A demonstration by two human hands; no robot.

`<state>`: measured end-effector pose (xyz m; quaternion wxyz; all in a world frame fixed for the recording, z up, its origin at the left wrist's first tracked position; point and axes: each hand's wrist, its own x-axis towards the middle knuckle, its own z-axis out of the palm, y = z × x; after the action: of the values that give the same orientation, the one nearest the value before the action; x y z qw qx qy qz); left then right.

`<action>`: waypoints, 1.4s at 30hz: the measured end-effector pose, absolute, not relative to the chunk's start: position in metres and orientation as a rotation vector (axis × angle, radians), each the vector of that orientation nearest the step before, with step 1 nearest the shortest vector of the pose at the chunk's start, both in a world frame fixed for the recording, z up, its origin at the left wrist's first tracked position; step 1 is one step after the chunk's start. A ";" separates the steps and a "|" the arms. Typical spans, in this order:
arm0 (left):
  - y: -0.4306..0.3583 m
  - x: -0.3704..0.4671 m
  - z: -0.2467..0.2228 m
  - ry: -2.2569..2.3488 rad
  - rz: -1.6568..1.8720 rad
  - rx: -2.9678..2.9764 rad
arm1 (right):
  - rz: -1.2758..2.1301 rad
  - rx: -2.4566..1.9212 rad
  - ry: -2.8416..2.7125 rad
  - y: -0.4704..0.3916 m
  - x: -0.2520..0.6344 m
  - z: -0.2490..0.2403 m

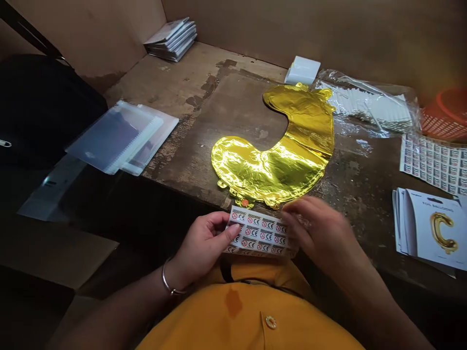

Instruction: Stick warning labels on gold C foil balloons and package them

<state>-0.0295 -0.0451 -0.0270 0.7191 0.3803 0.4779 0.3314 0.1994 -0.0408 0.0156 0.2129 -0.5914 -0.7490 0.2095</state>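
Observation:
A sheet of CE labels (260,233) is held low, between the table's front edge and the orange clothing. My left hand (206,243) pinches its left edge, thumb on top. At the sheet's upper right corner is my right hand (321,233), slightly blurred, with its fingers bent together; whether it grips the sheet or a single label is hidden. Just beyond the hands, a gold foil balloon (302,146), flat and C-shaped, lies on the table (226,112). An orange dot sits on its near edge.
Clear plastic sleeves (113,136) lie at the left table edge, with stacked packets (173,39) behind. Rightward are a bag of white sticks (368,104), a red basket (445,114), another label sheet (434,163) and foil balloon packages (432,228).

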 end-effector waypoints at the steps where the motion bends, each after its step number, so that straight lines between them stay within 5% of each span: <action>1: -0.044 -0.025 -0.029 1.052 0.727 0.831 | 0.350 -1.604 -2.084 -0.044 0.197 0.018; 3: -0.044 -0.017 -0.032 1.052 0.729 0.838 | 0.166 -1.434 -2.108 -0.050 0.186 0.019; 7: -0.042 -0.012 -0.031 1.057 0.771 0.907 | 0.432 -1.211 -2.167 -0.051 0.164 0.007; 15: -0.040 -0.021 -0.026 1.018 0.743 1.071 | 0.594 -1.278 -2.118 -0.042 0.164 -0.008; 37: -0.041 -0.030 -0.025 1.046 0.686 1.695 | 0.298 -1.226 -2.484 -0.041 0.154 0.006; 42: -0.042 -0.027 -0.025 1.045 0.655 1.473 | 0.564 -1.335 -2.177 -0.042 0.153 -0.002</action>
<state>-0.0273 -0.0421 -0.0247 0.5730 0.6283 0.4459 0.2794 0.1527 -0.0421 -0.0018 0.2604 -0.4928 -0.8037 0.2083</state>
